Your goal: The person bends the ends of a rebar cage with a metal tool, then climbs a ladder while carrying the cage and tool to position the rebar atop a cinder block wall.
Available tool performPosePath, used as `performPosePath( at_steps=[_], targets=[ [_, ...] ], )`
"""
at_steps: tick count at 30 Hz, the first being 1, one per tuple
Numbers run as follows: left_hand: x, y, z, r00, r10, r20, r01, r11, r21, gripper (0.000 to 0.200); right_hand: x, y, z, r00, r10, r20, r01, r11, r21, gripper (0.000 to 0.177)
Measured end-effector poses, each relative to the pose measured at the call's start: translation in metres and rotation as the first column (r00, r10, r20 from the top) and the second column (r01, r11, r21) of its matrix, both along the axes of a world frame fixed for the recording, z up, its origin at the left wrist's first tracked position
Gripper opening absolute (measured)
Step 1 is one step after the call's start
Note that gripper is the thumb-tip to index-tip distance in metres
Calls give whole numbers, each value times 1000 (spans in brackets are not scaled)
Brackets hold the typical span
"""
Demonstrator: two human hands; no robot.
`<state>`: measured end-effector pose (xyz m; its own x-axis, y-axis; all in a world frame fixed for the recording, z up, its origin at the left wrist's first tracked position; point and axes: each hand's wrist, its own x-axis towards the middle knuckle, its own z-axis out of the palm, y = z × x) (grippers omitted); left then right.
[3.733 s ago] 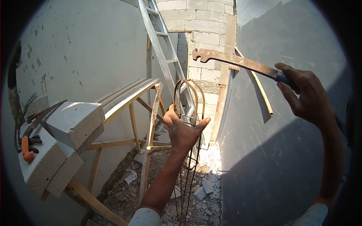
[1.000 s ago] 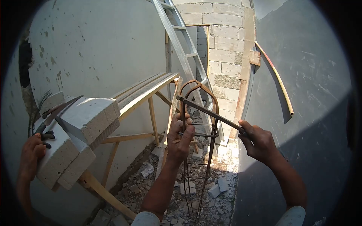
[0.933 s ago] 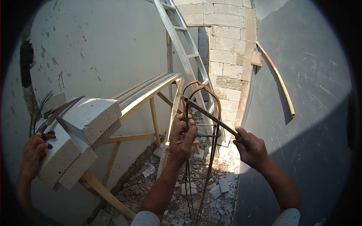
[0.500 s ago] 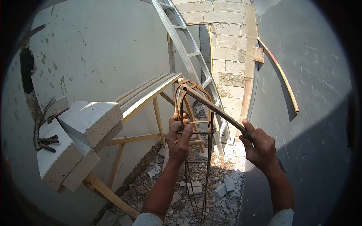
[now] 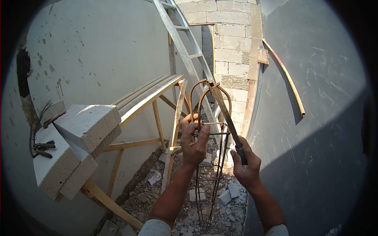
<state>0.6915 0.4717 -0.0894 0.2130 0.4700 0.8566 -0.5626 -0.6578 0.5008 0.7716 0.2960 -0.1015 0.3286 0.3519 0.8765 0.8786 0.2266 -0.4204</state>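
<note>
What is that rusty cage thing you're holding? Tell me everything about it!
The cage is thin, rusty steel rods standing upright over rubble. Long rods bend into arches on top; small cross rings tie them lower down. The left hand grips it just below the arches. A rusty flat tool, held in the right hand, meets the top of one arch.

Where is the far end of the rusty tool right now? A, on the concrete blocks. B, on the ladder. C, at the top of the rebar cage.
C: the tool held in the right hand meets the bent top of the rebar cage.
</note>
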Motion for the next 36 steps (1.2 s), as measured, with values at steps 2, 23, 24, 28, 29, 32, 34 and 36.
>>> performPosePath(
  at_steps=[2,23,24,28,29,32,34,36],
  targets=[
    [7,-4,2,999,45,4,-45,999,18,7,-8,7,-11,997,-8,-75,7,1000,-20,51],
    [0,-7,7,994,97,42,-98,994,40,14,22,-29,26,992,-31,122,46,992,-117,54],
    [0,-3,3,995,94,36,-96,994,53,10,30,-31,33,982,-26,188,45,994,-97,56],
    [-6,0,0,997,70,32,-72,994,78,9,41,-55,68,924,-92,370,191,952,-239,58],
    [-6,0,1,996,81,41,-85,992,93,9,43,-60,75,898,-116,424,242,936,-256,58],
    [-8,-2,1,996,81,38,-84,991,104,10,48,-70,93,868,-124,481,297,905,-304,59],
    [-10,-3,0,999,38,10,-39,997,70,10,45,-69,89,882,-124,454,280,914,-294,58],
    [-13,-2,2,1000,21,9,-22,992,126,10,40,-61,72,927,-82,367,186,948,-257,57]
  ],
)
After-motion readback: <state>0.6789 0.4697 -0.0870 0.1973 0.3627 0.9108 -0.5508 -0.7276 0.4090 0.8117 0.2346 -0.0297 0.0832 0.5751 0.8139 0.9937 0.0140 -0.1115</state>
